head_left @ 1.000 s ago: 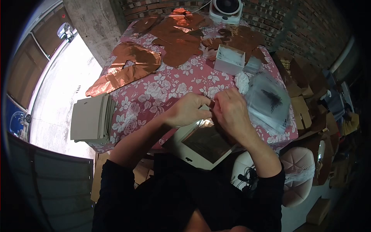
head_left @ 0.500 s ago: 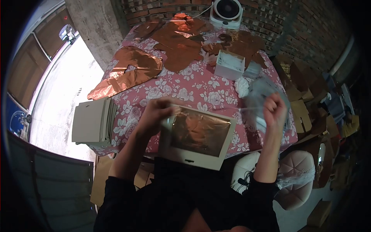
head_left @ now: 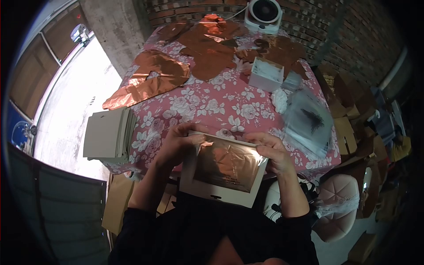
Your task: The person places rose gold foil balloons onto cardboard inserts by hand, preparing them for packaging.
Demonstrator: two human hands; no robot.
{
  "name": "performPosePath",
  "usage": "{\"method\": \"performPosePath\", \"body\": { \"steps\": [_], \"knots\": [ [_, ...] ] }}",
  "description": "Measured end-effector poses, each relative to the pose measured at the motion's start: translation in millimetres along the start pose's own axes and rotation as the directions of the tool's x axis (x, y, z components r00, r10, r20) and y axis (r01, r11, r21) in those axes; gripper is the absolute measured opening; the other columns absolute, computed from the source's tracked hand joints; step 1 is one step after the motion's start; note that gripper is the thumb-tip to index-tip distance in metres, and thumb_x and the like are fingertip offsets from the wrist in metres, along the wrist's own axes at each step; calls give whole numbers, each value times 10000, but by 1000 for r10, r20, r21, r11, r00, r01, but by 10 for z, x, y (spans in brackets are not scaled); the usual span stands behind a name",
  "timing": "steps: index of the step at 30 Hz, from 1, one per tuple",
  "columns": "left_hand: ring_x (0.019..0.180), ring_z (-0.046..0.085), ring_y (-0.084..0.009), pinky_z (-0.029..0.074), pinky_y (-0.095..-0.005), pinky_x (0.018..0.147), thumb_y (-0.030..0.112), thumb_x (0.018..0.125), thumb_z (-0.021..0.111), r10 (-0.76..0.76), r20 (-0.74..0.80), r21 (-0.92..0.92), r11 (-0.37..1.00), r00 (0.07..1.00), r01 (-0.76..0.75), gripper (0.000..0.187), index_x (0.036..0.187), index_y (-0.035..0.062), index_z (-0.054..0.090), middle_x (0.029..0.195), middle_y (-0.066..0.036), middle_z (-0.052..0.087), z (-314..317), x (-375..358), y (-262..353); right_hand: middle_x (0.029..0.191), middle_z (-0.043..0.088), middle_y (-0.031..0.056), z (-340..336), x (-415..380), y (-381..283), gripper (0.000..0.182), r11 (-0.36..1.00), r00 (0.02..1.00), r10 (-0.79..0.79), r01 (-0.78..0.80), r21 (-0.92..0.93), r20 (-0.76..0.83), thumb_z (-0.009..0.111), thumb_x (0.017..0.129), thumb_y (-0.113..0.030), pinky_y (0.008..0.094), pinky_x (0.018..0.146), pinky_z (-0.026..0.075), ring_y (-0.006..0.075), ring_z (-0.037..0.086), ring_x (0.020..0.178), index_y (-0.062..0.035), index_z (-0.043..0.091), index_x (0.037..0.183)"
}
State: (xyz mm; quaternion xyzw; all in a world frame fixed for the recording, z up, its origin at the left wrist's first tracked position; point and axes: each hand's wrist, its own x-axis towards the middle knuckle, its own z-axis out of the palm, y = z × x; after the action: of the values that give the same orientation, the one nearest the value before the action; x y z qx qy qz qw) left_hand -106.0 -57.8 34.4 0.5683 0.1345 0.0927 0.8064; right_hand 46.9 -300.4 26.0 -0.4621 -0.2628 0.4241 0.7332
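While the head camera is looking down over the person's dark sleeves, both hands are gripping a pale rectangular card packet with a copper foil sheet showing through its window (head_left: 225, 170), which is sitting in the lower centre of the frame, tilted up off the near edge of the table with the pink floral cloth (head_left: 212, 106). Its long axis is running left to right across the frame, dipping slightly toward the right, so each hand is taking one short end. At the packet's upper left corner the left hand (head_left: 179, 143) is curling closed, its thumb lying over the front and its fingers going behind. Over the upper right corner the right hand (head_left: 274, 152) is pinching in the same manner, fingers bent over the top edge. Neither hand is nearer than the other, since both are already touching the packet, which is lying between them and just in front of the body. Toward the left of the frame a stack of grey cardboard sheets (head_left: 106, 134) is resting on the table edge, near the left hand. Toward the right a pile of clear plastic sleeves (head_left: 309, 117) is lying near the right hand. Crumpled copper foil shapes (head_left: 150, 77) are spreading across the upper part of the frame, with a small white open box (head_left: 266, 75) and a white desk fan (head_left: 264, 13) beyond them.
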Motion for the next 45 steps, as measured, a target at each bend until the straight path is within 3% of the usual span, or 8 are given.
{"method": "performPosePath", "body": {
  "steps": [5, 13, 21, 25, 37, 38, 40, 45],
  "knots": [
    [754, 634, -121, 525, -246, 648, 26, 795, 685, 56, 11, -37, 998, 998, -55, 165, 947, -24, 645, 820, -75, 662, -79, -35, -23, 1030, 673, 109, -353, 66, 263, 225, 998, 979, -48, 37, 60, 196, 600, 861, -71, 257, 792, 484, 146, 629, 899, 51, 662, 1040],
    [654, 590, -101, 456, -219, 564, 52, 806, 668, 128, 352, -227, 973, 927, -48, 139, 923, -1, 617, 763, -55, 623, -427, 24, -190, 817, 643, 114, -279, 25, 52, 165, 996, 972, -12, 33, -87, 234, 622, 795, -108, 295, 694, 420, 188, 563, 759, 49, 664, 824],
    [717, 605, -79, 468, -200, 632, -17, 842, 637, 102, 189, -55, 994, 977, -93, 122, 950, 16, 591, 857, -36, 640, -353, -63, -220, 695, 641, 164, -562, -86, -333, 224, 936, 933, -23, 146, -320, 359, 572, 756, -139, 313, 576, 421, 199, 565, 642, 42, 669, 666],
    [769, 626, -91, 495, -213, 680, -24, 846, 634, 122, 162, -77, 991, 979, -111, 182, 1012, 17, 571, 873, -42, 643, -329, -131, -189, 646, 620, 126, -372, -51, -289, 401, 940, 970, -2, -81, -332, -244, 529, 938, -348, 191, 463, 385, 133, 551, 527, 11, 654, 809],
    [853, 649, -123, 518, -244, 748, 55, 874, 650, 146, -88, 87, 987, 985, -138, 285, 1135, -1, 549, 986, -67, 660, -504, -883, 142, 743, 622, 21, -1, 83, 168, 187, 925, 963, 172, -85, -371, 209, 589, 938, -139, 197, 482, 336, 40, 420, 528, 25, 647, 1007],
    [840, 652, -138, 525, -245, 743, 45, 861, 654, 306, -204, 569, 810, 930, -142, 281, 1117, -17, 555, 1002, -84, 646, -654, -1014, 200, 754, 631, 37, -14, 111, 201, 197, 931, 972, 136, -60, -359, 190, 576, 942, -137, 199, 474, 329, 41, 412, 516, 24, 636, 1039],
    [846, 655, -158, 532, -251, 756, 35, 845, 661, 404, -280, 24, 910, 871, -414, 284, 1100, -35, 559, 1023, -116, 634, -822, -1408, 190, 745, 627, 45, -43, 204, 255, 208, 969, 993, 67, -40, -242, 102, 565, 946, -140, 196, 465, 323, 43, 411, 507, 23, 620, 1064],
    [676, 659, -133, 539, -200, 562, 3, 835, 647, 469, -680, 214, 862, 564, -459, 296, 1113, -30, 552, 875, -116, 676, -1369, -2890, 51, 758, 635, 65, -442, 360, 412, 218, 993, 997, -2, -8, -120, -79, 533, 966, -149, 181, 416, 276, 27, 383, 463, 11, 595, 1101]
  ]
}}
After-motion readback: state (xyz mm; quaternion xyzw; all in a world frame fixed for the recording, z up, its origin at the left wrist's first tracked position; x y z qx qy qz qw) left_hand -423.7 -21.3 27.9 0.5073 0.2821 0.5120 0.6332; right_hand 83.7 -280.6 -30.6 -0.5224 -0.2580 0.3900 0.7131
